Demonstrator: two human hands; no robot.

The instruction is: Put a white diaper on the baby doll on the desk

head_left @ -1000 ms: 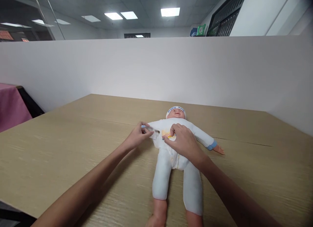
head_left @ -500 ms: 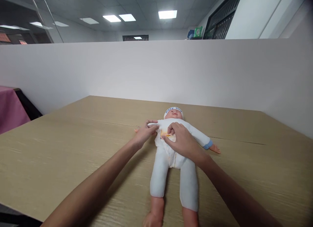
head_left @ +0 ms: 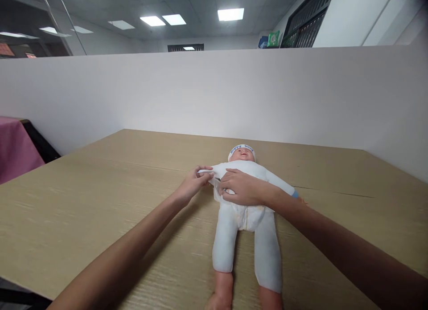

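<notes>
A baby doll [head_left: 230, 252] in a white outfit with blue cuffs and a printed headband lies face up, its feet toward me. Round its hips is a white diaper [head_left: 246, 217], with a loose side edge lifted at the belly. My left hand [head_left: 194, 183] is closed in a pinch on that edge, beside the doll's sleeve. Across the belly lies my right hand [head_left: 242, 188], fingers curled onto the diaper's side near my left fingertips. It hides the diaper's front waist and part of the doll's torso.
The doll lies on a wide tan table [head_left: 100, 203] with a seam running across it. A white partition [head_left: 167, 91] rises behind the table's far edge. At the far left stands something covered in pink cloth [head_left: 16, 147].
My right hand has moved left across the belly to the diaper's side, covering the orange print seen before. My left hand has stayed almost in place. The doll appears slightly farther right in view.
</notes>
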